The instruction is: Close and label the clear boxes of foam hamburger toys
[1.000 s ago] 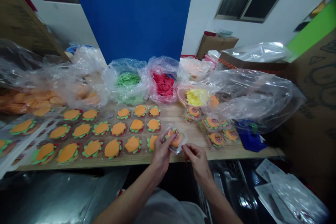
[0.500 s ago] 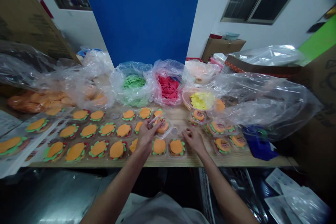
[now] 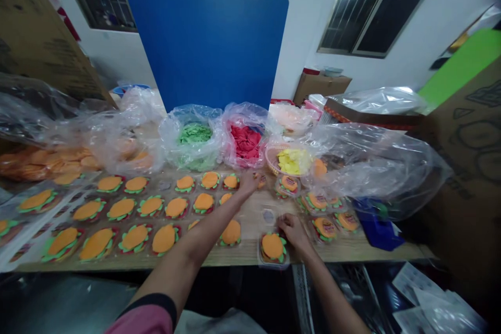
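Observation:
My left hand [image 3: 249, 183] is stretched to the back of the table, its fingers closed at a clear box with a labelled toy burger [image 3: 260, 181]. The fingertips are partly hidden. My right hand [image 3: 293, 229] is low over the table with curled fingers; what they hold, if anything, cannot be made out. Just left of it, an open clear box with a toy burger [image 3: 273, 248] sits at the front edge, orange bun on top and green leaf below. An empty-looking clear lid [image 3: 268, 216] lies behind that box. Labelled burger boxes [image 3: 324, 228] stand to the right.
Rows of boxed burgers [image 3: 135, 237] cover the left side. Behind them stand bags of green pieces [image 3: 195, 134] and red pieces [image 3: 246, 142], then a basket of yellow pieces [image 3: 293, 162]. A blue tape dispenser [image 3: 378, 232] and a large clear bag [image 3: 376, 167] are at right.
My left hand has moved away to the back right with the labelled burger box. My right hand has come down slightly nearer the front edge. The front burger box now sits closer to the edge.

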A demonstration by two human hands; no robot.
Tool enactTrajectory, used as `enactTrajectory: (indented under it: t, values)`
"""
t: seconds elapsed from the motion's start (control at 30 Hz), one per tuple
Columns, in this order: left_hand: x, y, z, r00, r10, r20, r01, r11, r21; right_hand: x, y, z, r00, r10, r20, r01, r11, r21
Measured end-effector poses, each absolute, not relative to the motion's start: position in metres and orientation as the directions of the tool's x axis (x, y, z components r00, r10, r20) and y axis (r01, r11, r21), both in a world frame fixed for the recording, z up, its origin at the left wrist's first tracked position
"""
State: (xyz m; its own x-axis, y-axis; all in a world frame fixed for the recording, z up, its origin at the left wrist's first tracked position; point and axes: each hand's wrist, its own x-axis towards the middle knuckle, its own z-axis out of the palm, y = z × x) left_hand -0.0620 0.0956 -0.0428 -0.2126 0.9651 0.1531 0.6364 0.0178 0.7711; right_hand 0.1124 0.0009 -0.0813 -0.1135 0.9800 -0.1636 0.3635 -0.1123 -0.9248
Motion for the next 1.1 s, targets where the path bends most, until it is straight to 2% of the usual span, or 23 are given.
enactTrajectory:
  t: [0.13,0.3,0.33,0.4,0.43,0.5,0.57,0.63,0.7,0.8,0.9,1.0,1.1]
  values:
    - [-0.058,0.084,-0.029,-0.157,0.965,0.21,0.633,-0.065,0.771,0.113,-0.005,-0.072,-0.107,0.975,-0.195,0.265,-0.161,-0.951]
    - [-0.059,0.007,-0.019,-0.08,0.972,0.221,0.548,-0.142,0.825,0.114,-0.012,-0.065,-0.102,0.96,-0.259,0.165,-0.241,-0.956]
    - [-0.058,-0.013,-0.021,-0.076,0.978,0.193,0.485,-0.133,0.864,0.115,-0.013,-0.064,-0.101,0.957,-0.272,0.145,-0.256,-0.956]
    - [-0.054,-0.049,-0.028,-0.141,0.989,0.032,0.15,-0.011,0.989,0.115,-0.016,-0.061,-0.101,0.951,-0.291,0.101,-0.281,-0.954]
    - [-0.051,-0.064,-0.032,-0.183,0.98,-0.076,-0.019,0.074,0.997,0.115,-0.017,-0.059,-0.103,0.95,-0.296,0.078,-0.289,-0.954]
    - [-0.044,-0.085,-0.041,-0.156,0.943,-0.295,-0.364,0.223,0.904,0.113,-0.019,-0.054,-0.109,0.947,-0.301,0.04,-0.299,-0.953]
    - [-0.036,-0.094,-0.046,0.039,0.887,-0.46,-0.628,0.38,0.679,0.111,-0.023,-0.047,-0.118,0.944,-0.308,0.02,-0.307,-0.951]
    - [-0.032,-0.096,-0.047,0.258,0.816,-0.517,-0.739,0.511,0.439,0.109,-0.026,-0.041,-0.131,0.94,-0.315,0.014,-0.316,-0.949]
    - [-0.032,-0.095,-0.043,0.364,0.775,-0.516,-0.762,0.566,0.313,0.11,-0.029,-0.036,-0.161,0.937,-0.31,0.014,-0.312,-0.95]
    - [-0.036,-0.093,-0.036,0.394,0.781,-0.485,-0.802,0.55,0.234,0.114,-0.033,-0.033,-0.112,0.971,-0.21,0.034,-0.208,-0.978]
    - [-0.039,-0.091,-0.032,0.341,0.813,-0.472,-0.865,0.467,0.18,0.119,-0.044,-0.03,-0.03,1.0,0.005,0.156,0.009,-0.988]
    - [-0.038,-0.087,-0.03,0.254,0.843,-0.474,-0.908,0.376,0.184,0.117,-0.062,-0.027,-0.136,0.968,0.212,0.348,0.247,-0.904]
    - [-0.034,-0.083,-0.028,0.174,0.846,-0.503,-0.921,0.32,0.22,0.11,-0.08,-0.029,-0.3,0.906,0.299,0.491,0.416,-0.766]
